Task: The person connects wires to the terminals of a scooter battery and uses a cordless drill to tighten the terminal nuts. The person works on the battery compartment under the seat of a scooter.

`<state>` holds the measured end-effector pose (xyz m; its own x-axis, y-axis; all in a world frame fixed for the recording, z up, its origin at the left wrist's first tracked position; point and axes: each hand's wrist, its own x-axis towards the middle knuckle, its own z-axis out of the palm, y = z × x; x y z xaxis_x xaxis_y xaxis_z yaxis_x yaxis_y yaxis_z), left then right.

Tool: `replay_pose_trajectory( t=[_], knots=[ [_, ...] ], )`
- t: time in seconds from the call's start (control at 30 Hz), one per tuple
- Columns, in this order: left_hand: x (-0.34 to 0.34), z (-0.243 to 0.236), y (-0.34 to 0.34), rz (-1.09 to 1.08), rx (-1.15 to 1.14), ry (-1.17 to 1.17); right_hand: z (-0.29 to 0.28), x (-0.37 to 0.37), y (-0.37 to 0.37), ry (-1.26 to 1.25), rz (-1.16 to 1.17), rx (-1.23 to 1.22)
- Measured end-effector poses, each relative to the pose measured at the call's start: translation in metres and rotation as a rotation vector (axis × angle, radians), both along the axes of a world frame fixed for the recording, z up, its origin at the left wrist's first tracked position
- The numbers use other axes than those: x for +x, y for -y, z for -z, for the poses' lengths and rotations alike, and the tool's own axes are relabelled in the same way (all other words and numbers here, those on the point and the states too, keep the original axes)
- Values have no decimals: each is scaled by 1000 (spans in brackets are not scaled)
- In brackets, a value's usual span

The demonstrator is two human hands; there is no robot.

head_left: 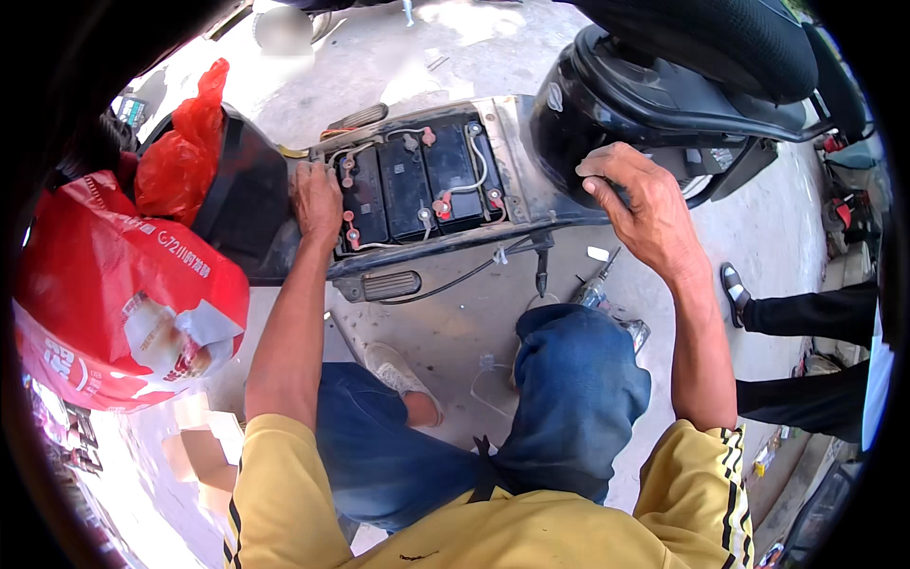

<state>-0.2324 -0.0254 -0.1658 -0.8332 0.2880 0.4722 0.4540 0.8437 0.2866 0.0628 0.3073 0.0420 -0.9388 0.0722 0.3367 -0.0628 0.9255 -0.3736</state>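
Observation:
Several black batteries sit side by side in the footboard bay of an electric scooter. Pale wires and reddish terminals join their tops. At the bay's left end, my left hand has its fingers bent close together over the edge beside a wire; what they grip is hidden. My right hand hangs in front of the scooter's glossy black seat body. Its fingers are curled, the thumb stands a little apart, and nothing shows between them.
A red printed bag and a red plastic bag hang at the left. A power drill lies by my knee. Cardboard lies at lower left. Another person's dark-trousered legs are at the right.

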Motion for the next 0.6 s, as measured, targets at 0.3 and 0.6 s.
replay_pose_trajectory(
  t=[0.3,0.6],
  knots=[
    [-30,29,27,106,-154,-42,252,371,58,404,1067,-355],
    [-9,1,26,11,-49,-22,449,463,146,807,953,-432]
  ],
)
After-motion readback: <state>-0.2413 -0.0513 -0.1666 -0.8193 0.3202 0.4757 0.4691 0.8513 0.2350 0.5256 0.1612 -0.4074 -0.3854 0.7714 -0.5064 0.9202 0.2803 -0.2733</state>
